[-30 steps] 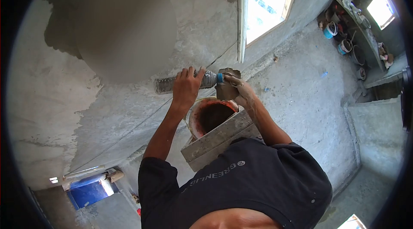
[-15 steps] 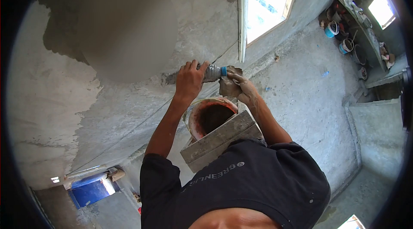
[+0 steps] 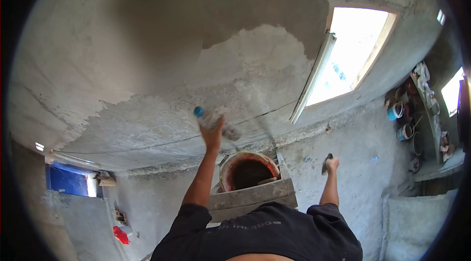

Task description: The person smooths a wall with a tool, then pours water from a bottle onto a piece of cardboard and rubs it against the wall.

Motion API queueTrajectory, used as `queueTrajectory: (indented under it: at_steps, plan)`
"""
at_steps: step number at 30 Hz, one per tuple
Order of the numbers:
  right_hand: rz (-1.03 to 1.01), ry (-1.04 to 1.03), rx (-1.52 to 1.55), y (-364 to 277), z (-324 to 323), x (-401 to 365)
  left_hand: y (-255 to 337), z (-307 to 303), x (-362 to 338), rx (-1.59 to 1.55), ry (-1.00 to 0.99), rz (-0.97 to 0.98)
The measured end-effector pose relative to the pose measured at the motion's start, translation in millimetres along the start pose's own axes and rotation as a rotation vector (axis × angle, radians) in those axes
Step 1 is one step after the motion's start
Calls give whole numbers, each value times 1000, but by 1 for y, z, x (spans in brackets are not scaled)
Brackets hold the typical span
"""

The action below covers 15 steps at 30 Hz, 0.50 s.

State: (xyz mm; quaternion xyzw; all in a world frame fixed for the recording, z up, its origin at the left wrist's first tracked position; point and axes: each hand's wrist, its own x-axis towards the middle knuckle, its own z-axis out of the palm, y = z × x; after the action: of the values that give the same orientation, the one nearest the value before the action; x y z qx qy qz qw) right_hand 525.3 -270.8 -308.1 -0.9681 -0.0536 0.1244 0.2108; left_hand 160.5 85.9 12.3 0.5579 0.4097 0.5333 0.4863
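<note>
My left hand (image 3: 212,137) is closed round a clear plastic bottle (image 3: 229,131) with a blue cap, smeared a little by motion. The bottle is tilted in front of the wall, its cap up and to the left. Out to the right, my right hand (image 3: 333,164) grips a dark, flat trowel (image 3: 326,164), seen nearly edge-on, so its blade shows little. Between my arms stands an orange-stained bucket (image 3: 226,175) with dark, mortar-like material inside. Ahead is the wall (image 3: 245,60), with a darker damp plaster area (image 3: 274,1) over its upper part.
A grey plank-like support (image 3: 252,199) lies between me and the bucket. A bright window opening (image 3: 351,50) has a long pale strip (image 3: 314,77) at its edge. Several pails, one a blue-and-white pail (image 3: 395,110), stand far right. A red item (image 3: 121,235) lies lower left.
My hands have moved apart: the right went right and down with the trowel, away from the bottle's cap. The left lowered the bottle, and its cap now points left. My view has shifted too.
</note>
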Motion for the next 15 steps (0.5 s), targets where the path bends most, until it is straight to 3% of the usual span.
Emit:
queueTrajectory:
  at_steps: [1,2,3,6,7,8,9,10,12,13,15]
  plan:
    - [336,-446,680,11,-13,2,2,-17,-5,-19,75,3]
    - [238,-138,314,27,-3,6,1,-34,-9,-38,155,10]
    - [217,-137,302,18,-6,17,-12,-60,-13,1,228,5]
    - [325,-445,835,-11,-4,30,-1,-110,-30,170,490,-93]
    - [285,-631,1161,-66,-42,11,-4,-125,-36,198,576,-123]
    - [283,-585,1276,-86,-13,36,-7,-140,-42,225,662,-148]
    - [165,-548,1345,-146,-35,22,-12,-154,-51,219,665,-152]
    - [-23,-659,1295,-184,-35,35,-18,-166,-60,220,675,-108]
    - [-165,-749,1393,-297,-60,34,-21,-176,-75,218,688,-66]
    - [-215,-554,1225,-355,-70,36,-14,-174,-83,261,723,-69]
    - [-595,-250,1011,-476,-120,14,-9,-180,-94,302,757,-69]
